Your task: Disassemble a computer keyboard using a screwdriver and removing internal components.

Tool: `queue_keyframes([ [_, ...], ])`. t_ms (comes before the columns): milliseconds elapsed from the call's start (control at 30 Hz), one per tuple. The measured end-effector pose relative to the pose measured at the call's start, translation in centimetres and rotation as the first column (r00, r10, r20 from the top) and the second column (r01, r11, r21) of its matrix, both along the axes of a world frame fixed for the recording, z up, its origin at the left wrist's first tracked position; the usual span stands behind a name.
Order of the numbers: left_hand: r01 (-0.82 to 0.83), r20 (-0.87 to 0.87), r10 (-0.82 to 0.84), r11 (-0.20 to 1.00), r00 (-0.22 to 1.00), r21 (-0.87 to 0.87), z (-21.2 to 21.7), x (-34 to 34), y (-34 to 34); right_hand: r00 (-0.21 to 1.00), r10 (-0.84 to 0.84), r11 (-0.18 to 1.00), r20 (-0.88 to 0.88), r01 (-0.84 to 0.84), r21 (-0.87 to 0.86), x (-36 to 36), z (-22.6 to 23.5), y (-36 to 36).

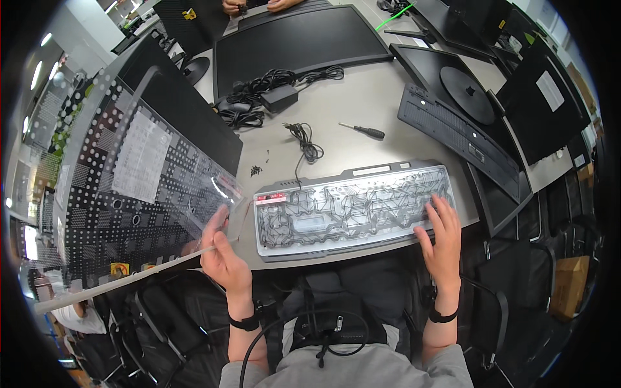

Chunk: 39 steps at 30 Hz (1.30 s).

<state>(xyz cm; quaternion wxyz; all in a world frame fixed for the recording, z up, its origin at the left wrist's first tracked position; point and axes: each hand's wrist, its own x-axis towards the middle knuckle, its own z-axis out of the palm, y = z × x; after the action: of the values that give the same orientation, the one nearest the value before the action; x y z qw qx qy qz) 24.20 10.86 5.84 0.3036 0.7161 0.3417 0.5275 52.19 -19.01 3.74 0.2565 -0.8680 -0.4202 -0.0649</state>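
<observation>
A keyboard base lies opened on the desk in front of me, its clear membrane with grey traces showing in a pale, grey-edged shell. My right hand is over its right end, fingers spread and fingertips at the membrane; whether they press on it I cannot tell. A coiled black cable runs from its far edge. My left hand is by the desk's front edge, left of the keyboard, fingers stretched out and thumb apart. It is close to a glossy dotted panel; contact is unclear.
Small dark screws and a screwdriver lie beyond the keyboard. Farther back are bundled cables with an adapter and a monitor. A long black keyboard leans at the right. Another person's hands show at the far side.
</observation>
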Motion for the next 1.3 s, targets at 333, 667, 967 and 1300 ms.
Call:
queue_keyframes([
  [333, 0.056, -0.074, -0.05, 0.995, 0.996, 0.082, 1.2, 1.3, -1.2, 0.995, -0.01, 0.949, -0.102, 0.042, 0.314, -1.0, 0.3, -0.3],
  [667, 0.247, -0.306, -0.15, 0.918, 0.94, 0.309, 1.7, 3.9, -5.1, 0.673, 0.469, 0.535, -0.572, 0.299, 0.79, -1.7, 2.2, -1.9],
  [967, 0.343, -0.425, -0.187, 0.88, 0.886, 0.329, 0.0, 4.4, -6.4, 0.494, 0.587, 0.511, -0.641, 0.389, 0.767, -0.9, 5.7, -4.0],
  [1300, 0.221, -0.467, -0.099, 0.951, 0.879, 0.214, -1.2, 1.0, -5.2, 0.385, 0.605, 0.525, -0.697, 0.465, 0.713, 3.0, 2.7, -5.2],
])
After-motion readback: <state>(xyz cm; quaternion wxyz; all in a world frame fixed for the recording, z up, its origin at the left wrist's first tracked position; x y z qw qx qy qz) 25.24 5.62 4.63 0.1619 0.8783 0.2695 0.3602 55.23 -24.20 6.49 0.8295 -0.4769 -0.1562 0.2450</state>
